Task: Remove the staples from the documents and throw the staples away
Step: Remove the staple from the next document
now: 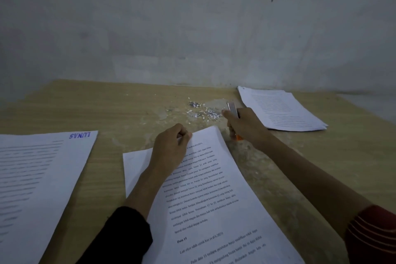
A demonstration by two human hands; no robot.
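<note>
Head: L hand (171,148) pinches doc (216,195) corner; R hand (244,126) grips silver-orange tool (232,108).

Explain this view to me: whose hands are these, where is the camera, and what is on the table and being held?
No machine here: a person works with bare hands, and the single picture comes from a camera on their head, looking forward and down. The left hand pinches the top corner of the middle document. The right hand grips a small metal tool with an orange end, likely a staple remover. On the wooden table lie a pile of scraps, a stack of papers far right, and a stamped sheet at left.
</note>
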